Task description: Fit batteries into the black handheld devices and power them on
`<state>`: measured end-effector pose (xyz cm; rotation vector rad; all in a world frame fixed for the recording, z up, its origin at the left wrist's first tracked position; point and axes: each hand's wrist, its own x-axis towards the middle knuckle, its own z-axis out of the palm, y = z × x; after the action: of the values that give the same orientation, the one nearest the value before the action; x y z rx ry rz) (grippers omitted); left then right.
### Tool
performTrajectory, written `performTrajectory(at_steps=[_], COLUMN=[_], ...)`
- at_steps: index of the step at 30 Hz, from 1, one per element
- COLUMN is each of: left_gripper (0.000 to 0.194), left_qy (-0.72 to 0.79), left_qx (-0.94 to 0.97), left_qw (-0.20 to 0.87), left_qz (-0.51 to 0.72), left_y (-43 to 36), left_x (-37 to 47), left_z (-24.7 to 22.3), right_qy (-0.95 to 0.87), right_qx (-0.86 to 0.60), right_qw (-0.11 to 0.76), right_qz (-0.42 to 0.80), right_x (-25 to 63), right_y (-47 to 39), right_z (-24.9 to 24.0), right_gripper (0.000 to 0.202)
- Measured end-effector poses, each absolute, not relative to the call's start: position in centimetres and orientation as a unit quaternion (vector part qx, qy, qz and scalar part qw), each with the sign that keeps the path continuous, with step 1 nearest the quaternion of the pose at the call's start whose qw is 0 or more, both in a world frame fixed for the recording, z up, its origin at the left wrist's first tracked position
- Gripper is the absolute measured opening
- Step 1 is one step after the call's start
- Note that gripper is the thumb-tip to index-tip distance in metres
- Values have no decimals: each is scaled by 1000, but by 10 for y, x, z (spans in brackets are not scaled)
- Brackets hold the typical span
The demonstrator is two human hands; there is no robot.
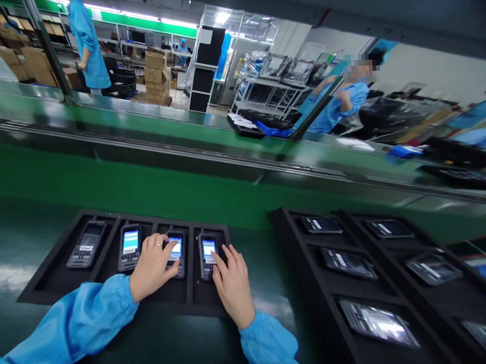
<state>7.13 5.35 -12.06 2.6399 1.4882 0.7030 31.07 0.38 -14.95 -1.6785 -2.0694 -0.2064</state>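
Note:
A black foam tray [110, 273] with four compartments lies on the green bench, one handheld device in each. The leftmost device [88, 243] has a dark screen; the second device [130, 247] shows a lit blue and white screen. Over the third device [181, 264] is my left hand [153, 263], its thumb and index finger apart at the lit screen, a ring on one finger. My right hand [233, 283] rests its fingertips at the right side of the fourth device [207, 247], fingers spread and holding nothing. That screen is lit too.
Two black foam trays [309, 264] [393, 272] with several dark-screened devices lie at the right. A raised green shelf [145, 119] with metal rails runs behind the bench. Beyond it are people in blue coats [90, 46] [344, 101], cardboard boxes [155, 79] and a cart [264, 93].

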Motion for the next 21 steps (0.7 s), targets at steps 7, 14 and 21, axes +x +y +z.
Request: performTrajectory(at_steps=[7,14,21], left_gripper=[25,28,32], left_qy=[462,471,558], left_qx=[860,853,785], left_qw=[4,9,-25], left_qz=[216,224,267], left_y=[48,49,57], left_x=[74,74,12], left_z=[-114,-114,-111], right_qy=[-749,-743,-744], right_qx=[-612,-608,-602], right_qw=[247,278,286], right_qz=[-54,-23,-37], right_x=[313,314,319], right_y=[5,4,7], right_z=[-153,-158,-160], right_gripper=[42,45,43])
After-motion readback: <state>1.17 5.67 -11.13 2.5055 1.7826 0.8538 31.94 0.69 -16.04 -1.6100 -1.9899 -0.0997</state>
